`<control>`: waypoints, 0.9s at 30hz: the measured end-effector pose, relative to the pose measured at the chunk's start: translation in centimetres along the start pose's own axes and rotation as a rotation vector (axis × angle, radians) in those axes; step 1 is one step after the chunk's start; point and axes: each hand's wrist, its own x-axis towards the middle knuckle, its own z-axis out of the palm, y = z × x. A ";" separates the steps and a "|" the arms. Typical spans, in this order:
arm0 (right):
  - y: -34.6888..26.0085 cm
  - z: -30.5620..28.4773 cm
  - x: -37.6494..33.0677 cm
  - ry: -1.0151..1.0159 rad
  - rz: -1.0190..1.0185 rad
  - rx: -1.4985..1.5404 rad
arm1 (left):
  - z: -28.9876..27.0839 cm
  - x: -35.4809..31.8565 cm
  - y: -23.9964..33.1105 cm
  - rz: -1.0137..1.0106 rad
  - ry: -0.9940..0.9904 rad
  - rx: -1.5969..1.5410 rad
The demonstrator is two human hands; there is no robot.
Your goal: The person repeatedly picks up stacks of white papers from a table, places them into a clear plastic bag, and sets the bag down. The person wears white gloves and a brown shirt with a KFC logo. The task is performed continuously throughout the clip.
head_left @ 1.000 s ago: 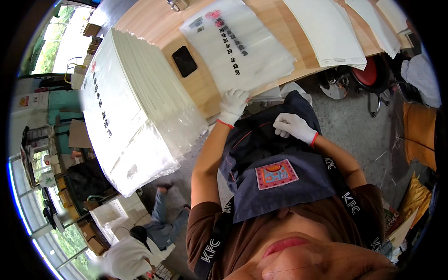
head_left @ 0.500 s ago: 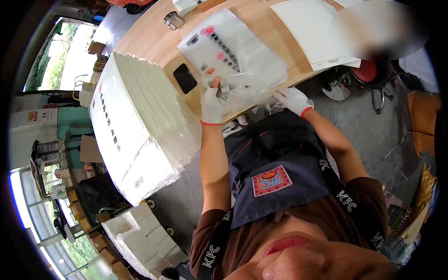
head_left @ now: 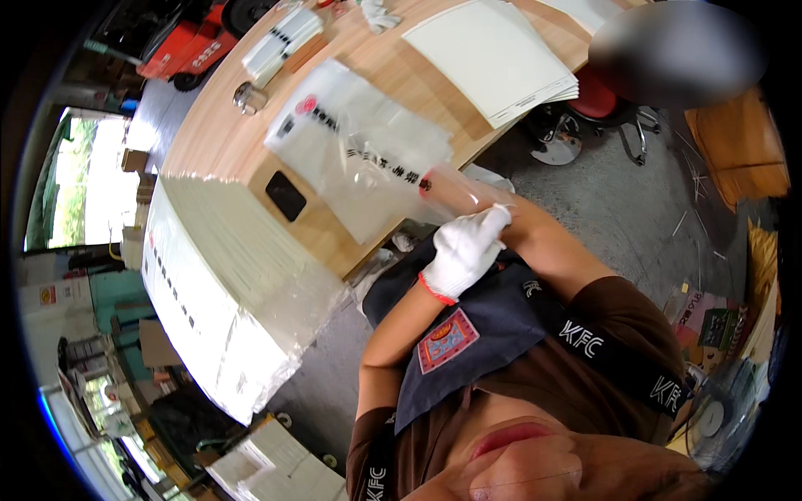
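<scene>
wooden tabletop (head_left: 213, 125) backs a clear bag (head_left: 466, 194) (glossy, crinkled)

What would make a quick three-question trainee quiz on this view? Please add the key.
1. The right forearm reaches into: A, the metal cup; B, the clear plastic bag; C, a cardboard box.
2. True or false: the black phone lies on the wooden table.
3. What colour is the cuff of the glove on the left hand?

Key: 1, B; 2, true; 3, red.
</scene>
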 end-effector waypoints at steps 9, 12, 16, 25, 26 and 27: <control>8.3 -10.6 -6.3 0.319 0.057 -0.738 | 1.3 -3.1 -13.7 -0.728 0.326 -0.418; 12.1 -12.5 -6.6 0.080 0.231 -0.713 | 3.5 -1.6 -14.7 -0.459 0.305 -0.286; 14.3 -13.8 -6.8 0.101 0.052 -0.801 | 2.9 1.3 -13.1 -0.566 -0.010 -0.331; -0.3 -12.9 -8.7 -0.111 -0.019 -0.438 | 9.0 5.5 -14.2 -1.142 0.249 -1.702; -1.1 -12.4 -10.2 -0.129 0.004 -0.221 | 8.8 4.7 -13.3 -0.976 0.207 -1.192; -1.1 -12.7 -10.6 0.011 -0.055 -0.192 | 7.9 3.9 -13.4 -0.971 0.174 -1.080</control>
